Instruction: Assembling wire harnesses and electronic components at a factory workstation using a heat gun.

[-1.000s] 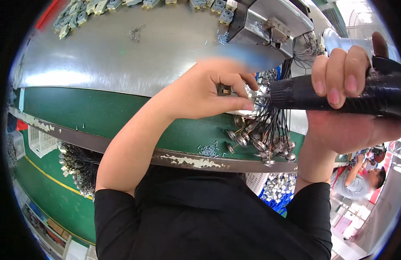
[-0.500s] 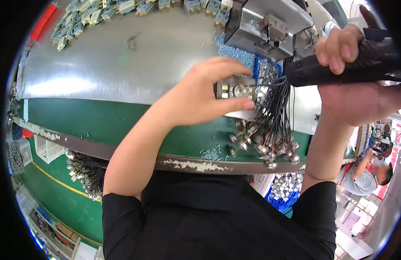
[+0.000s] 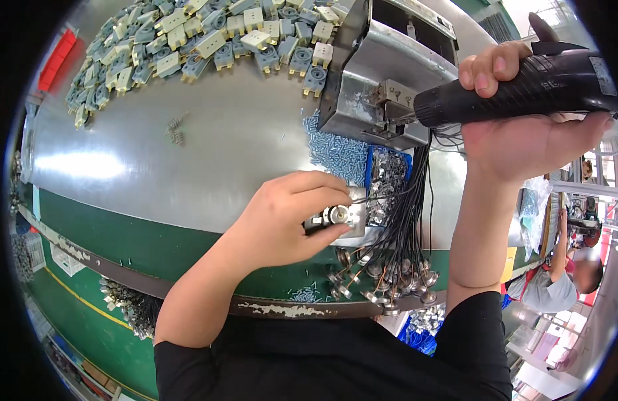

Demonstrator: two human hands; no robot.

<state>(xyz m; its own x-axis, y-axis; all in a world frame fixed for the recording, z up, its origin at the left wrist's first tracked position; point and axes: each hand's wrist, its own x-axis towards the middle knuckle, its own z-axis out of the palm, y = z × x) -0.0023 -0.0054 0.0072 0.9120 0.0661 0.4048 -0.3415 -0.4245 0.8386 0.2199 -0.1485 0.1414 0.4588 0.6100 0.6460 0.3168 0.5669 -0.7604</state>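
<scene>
My right hand [image 3: 506, 127] is wrapped round a black electric screwdriver [image 3: 449, 101] held sideways. The screwdriver's front end is at the small metal block on a bent steel stand [image 3: 362, 87]; its tip is hard to make out there. My left hand [image 3: 282, 217] has thumb and fingers closed on the sides of a small part with a round metal disc [image 3: 337, 214], set on a metal plate [image 3: 355, 219]. A black wire runs from this part toward a bundle of black wires [image 3: 406, 230] ending in round metal heads [image 3: 382, 274].
Blue-silver screws [image 3: 335, 150] are heaped left of a blue tray [image 3: 369, 167] of small metal pieces. Grey and cream switch-like blocks [image 3: 222, 33] cover the far bench. Loose screws [image 3: 305, 294] lie near the front edge. Another person [image 3: 553, 284] sits at the right.
My right hand has brought the screwdriver left to the steel stand's block. My left hand has gone from spread around the disc part to gripping it. The whole view has shifted.
</scene>
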